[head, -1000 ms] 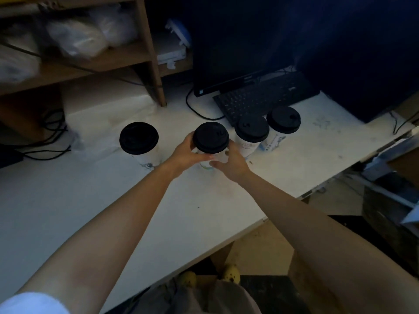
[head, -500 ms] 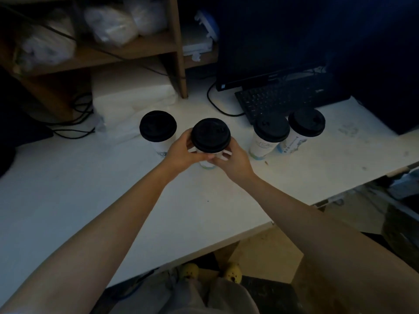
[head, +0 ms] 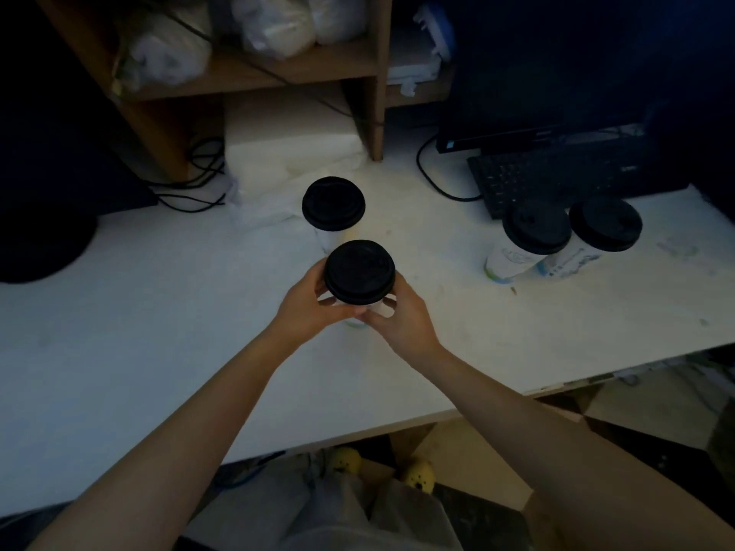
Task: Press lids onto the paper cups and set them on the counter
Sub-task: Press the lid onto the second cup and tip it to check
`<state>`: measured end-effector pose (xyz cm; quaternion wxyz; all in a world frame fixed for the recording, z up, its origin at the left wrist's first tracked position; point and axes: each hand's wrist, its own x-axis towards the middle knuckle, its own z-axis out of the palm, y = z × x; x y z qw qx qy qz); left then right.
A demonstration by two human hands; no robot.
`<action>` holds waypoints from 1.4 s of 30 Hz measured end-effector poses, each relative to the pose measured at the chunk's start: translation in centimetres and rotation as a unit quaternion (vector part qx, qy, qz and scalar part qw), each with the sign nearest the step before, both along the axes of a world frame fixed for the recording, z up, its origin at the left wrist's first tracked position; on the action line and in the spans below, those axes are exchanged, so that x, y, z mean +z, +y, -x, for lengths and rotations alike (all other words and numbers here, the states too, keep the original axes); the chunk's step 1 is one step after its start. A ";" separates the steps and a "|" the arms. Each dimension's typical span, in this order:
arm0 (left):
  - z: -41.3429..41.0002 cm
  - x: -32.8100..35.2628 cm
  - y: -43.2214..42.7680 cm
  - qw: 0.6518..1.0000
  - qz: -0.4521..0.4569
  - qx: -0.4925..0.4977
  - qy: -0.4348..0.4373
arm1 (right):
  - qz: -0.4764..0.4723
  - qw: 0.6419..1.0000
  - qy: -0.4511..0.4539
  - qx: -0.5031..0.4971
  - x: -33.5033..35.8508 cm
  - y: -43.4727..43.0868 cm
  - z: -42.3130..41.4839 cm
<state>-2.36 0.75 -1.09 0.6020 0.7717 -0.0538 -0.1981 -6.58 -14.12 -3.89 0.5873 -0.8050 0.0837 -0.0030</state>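
A white paper cup with a black lid (head: 359, 271) is held between both hands over the white counter (head: 159, 332). My left hand (head: 308, 306) wraps its left side and my right hand (head: 399, 316) its right side, fingers under the lid rim. Just behind it stands another lidded cup (head: 333, 202). Two more lidded cups stand side by side at the right, one (head: 535, 228) beside the other (head: 604, 223). Whether the held cup's base touches the counter is hidden by my hands.
A black keyboard (head: 557, 173) and a monitor base sit at the back right. Wooden shelves (head: 278, 73) with plastic bags stand behind, with black cables (head: 191, 184) at the left. The counter's front edge (head: 397, 425) runs below my forearms.
The held cup has moved left, away from the right pair and close in front of the lone cup. My view has shifted left as well. Both hands keep their hold.
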 end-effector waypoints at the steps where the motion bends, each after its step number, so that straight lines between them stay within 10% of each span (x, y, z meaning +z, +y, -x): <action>1: 0.2 -0.2 0.1 1.000 0.006 0.002 0.004 | 0.001 1.000 -0.001 0.001 -0.1 0.2 0.1; 7: 0.3 -0.6 1.4 0.998 0.028 -0.033 0.041 | 0.016 0.998 0.042 0.046 -0.6 -1.1 0.1; 13: 0.0 1.5 -0.8 0.963 0.121 0.238 0.048 | -0.190 0.973 0.069 -0.112 3.6 -1.2 -2.7; 18: 0.5 1.8 -5.0 0.971 -0.046 0.228 -0.055 | -0.068 0.994 0.031 -0.081 4.0 2.0 -3.6; 29: 0.2 -0.2 -5.4 0.954 -0.062 0.276 -0.104 | -0.078 0.992 -0.003 -0.103 2.6 2.2 -4.0; 42: -3.0 1.4 -2.6 0.983 -0.134 0.022 -0.124 | -0.115 0.982 0.023 -0.144 3.1 1.7 1.7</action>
